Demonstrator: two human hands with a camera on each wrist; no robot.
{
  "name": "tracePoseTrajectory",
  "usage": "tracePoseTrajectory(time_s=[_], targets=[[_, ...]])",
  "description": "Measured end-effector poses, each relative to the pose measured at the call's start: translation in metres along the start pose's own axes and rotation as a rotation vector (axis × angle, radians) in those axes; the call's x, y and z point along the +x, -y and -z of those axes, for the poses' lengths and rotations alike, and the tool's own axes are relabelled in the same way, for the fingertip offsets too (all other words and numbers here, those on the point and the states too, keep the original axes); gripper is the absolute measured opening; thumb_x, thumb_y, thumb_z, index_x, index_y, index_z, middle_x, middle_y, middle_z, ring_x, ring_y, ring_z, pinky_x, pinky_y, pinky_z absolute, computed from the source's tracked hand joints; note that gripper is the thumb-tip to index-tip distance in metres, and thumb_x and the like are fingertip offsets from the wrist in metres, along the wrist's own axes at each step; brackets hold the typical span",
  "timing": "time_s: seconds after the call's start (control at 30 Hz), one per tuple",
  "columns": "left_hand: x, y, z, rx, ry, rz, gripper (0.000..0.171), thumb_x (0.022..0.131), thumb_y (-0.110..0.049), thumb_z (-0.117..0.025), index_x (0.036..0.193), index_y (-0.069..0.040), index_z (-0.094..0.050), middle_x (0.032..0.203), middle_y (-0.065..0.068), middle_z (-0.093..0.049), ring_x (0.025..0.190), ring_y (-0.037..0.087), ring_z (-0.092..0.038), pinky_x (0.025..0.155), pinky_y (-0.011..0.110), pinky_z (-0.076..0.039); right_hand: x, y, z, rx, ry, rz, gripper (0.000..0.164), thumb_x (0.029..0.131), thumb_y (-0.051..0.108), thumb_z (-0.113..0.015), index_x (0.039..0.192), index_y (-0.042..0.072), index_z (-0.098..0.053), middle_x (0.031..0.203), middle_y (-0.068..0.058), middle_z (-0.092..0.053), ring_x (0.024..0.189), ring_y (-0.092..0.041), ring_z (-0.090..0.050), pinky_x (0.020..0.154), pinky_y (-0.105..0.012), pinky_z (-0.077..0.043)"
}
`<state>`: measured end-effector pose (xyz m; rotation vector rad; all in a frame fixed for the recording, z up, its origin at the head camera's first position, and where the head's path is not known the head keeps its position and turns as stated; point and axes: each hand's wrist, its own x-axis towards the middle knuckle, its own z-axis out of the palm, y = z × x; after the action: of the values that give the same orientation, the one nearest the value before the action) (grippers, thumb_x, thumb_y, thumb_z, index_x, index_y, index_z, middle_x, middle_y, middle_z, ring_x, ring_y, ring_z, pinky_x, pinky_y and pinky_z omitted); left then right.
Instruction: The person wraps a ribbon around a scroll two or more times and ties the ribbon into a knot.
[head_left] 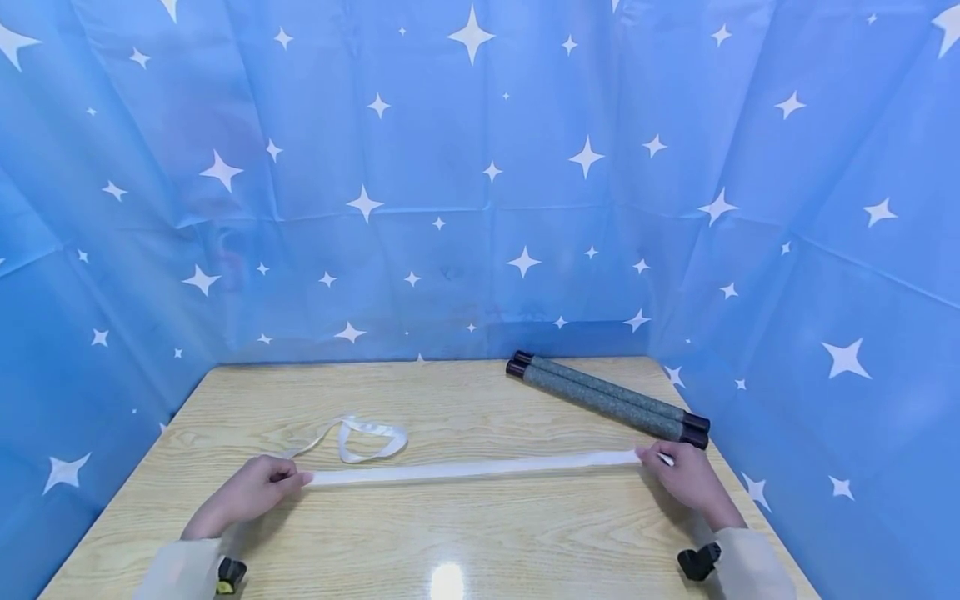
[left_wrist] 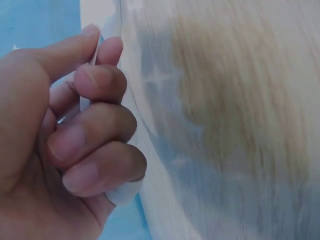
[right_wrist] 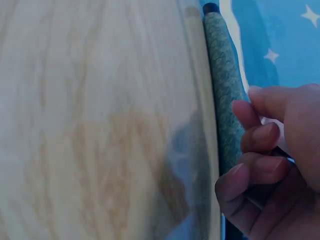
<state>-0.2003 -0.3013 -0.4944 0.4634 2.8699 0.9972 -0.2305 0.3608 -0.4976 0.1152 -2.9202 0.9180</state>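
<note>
While both hands rest on the table [head_left: 480,542], a white ribbon [head_left: 472,469] lies stretched flat between them. The left hand [head_left: 247,492] pinches one end with curled fingers [left_wrist: 95,130]; the right hand [head_left: 686,475] pinches the other. A loose loop of ribbon trails behind the left hand. Two rolls [head_left: 607,398] lie just beyond the right hand, before a starry blue backdrop [head_left: 465,183].

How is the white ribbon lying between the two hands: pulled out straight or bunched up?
Pulled out straight. The white ribbon runs in a flat line from the left hand to the right hand; only its loose end loops behind the left hand.
</note>
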Motion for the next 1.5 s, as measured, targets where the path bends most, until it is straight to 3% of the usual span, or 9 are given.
tracePoseTrajectory(time_s=[0.13, 0.27, 0.4, 0.63, 0.83, 0.93, 1.17, 1.3, 1.5], targets=[[0.003, 0.001, -0.002, -0.002, 0.03, 0.054, 0.04, 0.097, -0.037, -0.061, 0.066, -0.011, -0.056, 0.057, -0.008, -0.039, 0.048, 0.004, -0.031, 0.051, 0.023, -0.033, -0.001, -0.006, -0.001, -0.063, 0.023, 0.039, 0.032, 0.1, 0.038, -0.056, 0.081, 0.014, -0.066, 0.061, 0.004, -0.049, 0.05, -0.011, -0.036, 0.057, -0.029, -0.036], [0.007, 0.003, -0.005, -0.005, 0.066, 0.118, 0.04, 0.095, -0.036, -0.064, 0.064, -0.013, -0.053, 0.055, -0.008, -0.039, 0.048, 0.006, -0.031, 0.049, 0.023, -0.033, -0.002, -0.011, -0.002, -0.113, 0.006, 0.046, 0.036, 0.099, 0.037, -0.059, 0.071, 0.015, -0.057, 0.056, 0.005, -0.041, 0.048, -0.011, -0.033, 0.055, -0.028, -0.033], [0.008, 0.001, -0.004, -0.027, 0.091, 0.201, 0.039, 0.093, -0.035, -0.066, 0.064, -0.012, -0.053, 0.054, -0.007, -0.039, 0.047, 0.008, -0.033, 0.046, 0.024, -0.033, -0.001, -0.014, 0.002, -0.153, -0.018, 0.024, 0.042, 0.098, 0.038, -0.061, 0.065, 0.015, -0.048, 0.053, 0.006, -0.03, 0.047, -0.012, -0.028, 0.052, -0.028, -0.03], [0.016, -0.011, -0.005, -0.036, 0.112, 0.286, 0.037, 0.094, -0.03, -0.066, 0.066, -0.01, -0.053, 0.055, -0.004, -0.041, 0.049, 0.011, -0.035, 0.048, 0.026, -0.033, -0.006, -0.023, 0.013, -0.189, 0.036, -0.088, 0.043, 0.096, 0.045, -0.06, 0.067, 0.014, -0.052, 0.053, 0.005, -0.034, 0.047, -0.014, -0.034, 0.053, -0.031, -0.033], [0.014, -0.014, -0.006, 0.008, 0.096, 0.265, 0.038, 0.095, -0.031, -0.064, 0.067, -0.011, -0.05, 0.06, -0.002, -0.04, 0.053, 0.014, -0.036, 0.052, 0.028, -0.033, -0.01, -0.023, 0.026, -0.213, 0.009, -0.177, 0.056, 0.089, 0.06, -0.061, 0.093, 0.004, -0.061, 0.072, -0.004, -0.059, 0.062, -0.018, -0.054, 0.058, -0.036, -0.044], [0.007, -0.012, -0.004, 0.019, 0.108, 0.256, 0.038, 0.096, -0.034, -0.062, 0.069, -0.011, -0.05, 0.062, -0.001, -0.041, 0.055, 0.015, -0.036, 0.054, 0.029, -0.033, -0.005, -0.016, 0.034, -0.202, -0.038, -0.151, 0.068, 0.088, 0.063, -0.061, 0.113, -0.001, -0.059, 0.09, -0.01, -0.065, 0.072, -0.02, -0.059, 0.063, -0.039, -0.048], [0.004, -0.011, 0.001, -0.001, 0.15, 0.258, 0.039, 0.096, -0.033, -0.062, 0.068, -0.01, -0.047, 0.061, -0.002, -0.038, 0.054, 0.014, -0.034, 0.054, 0.027, -0.031, 0.023, 0.008, 0.05, -0.203, -0.059, -0.045, 0.087, 0.083, 0.069, -0.062, 0.136, 0.001, -0.049, 0.121, -0.021, -0.057, 0.102, -0.035, -0.057, 0.08, -0.053, -0.048], [0.006, -0.013, 0.003, -0.013, 0.168, 0.27, 0.039, 0.097, -0.031, -0.062, 0.067, -0.01, -0.046, 0.06, -0.002, -0.037, 0.053, 0.013, -0.031, 0.054, 0.027, -0.031, 0.046, 0.021, 0.051, -0.222, -0.001, 0.002, 0.094, 0.082, 0.068, -0.064, 0.147, 0.005, -0.041, 0.146, -0.026, -0.041, 0.13, -0.045, -0.039, 0.096, -0.064, -0.037], [0.006, -0.014, 0.002, 0.008, 0.141, 0.273, 0.038, 0.096, -0.028, -0.064, 0.066, -0.01, -0.048, 0.058, -0.003, -0.038, 0.052, 0.013, -0.033, 0.053, 0.027, -0.032, 0.079, 0.037, 0.041, -0.285, 0.069, 0.081, 0.095, 0.082, 0.061, -0.069, 0.152, 0.005, -0.037, 0.153, -0.028, -0.029, 0.135, -0.05, -0.028, 0.099, -0.066, -0.032]])
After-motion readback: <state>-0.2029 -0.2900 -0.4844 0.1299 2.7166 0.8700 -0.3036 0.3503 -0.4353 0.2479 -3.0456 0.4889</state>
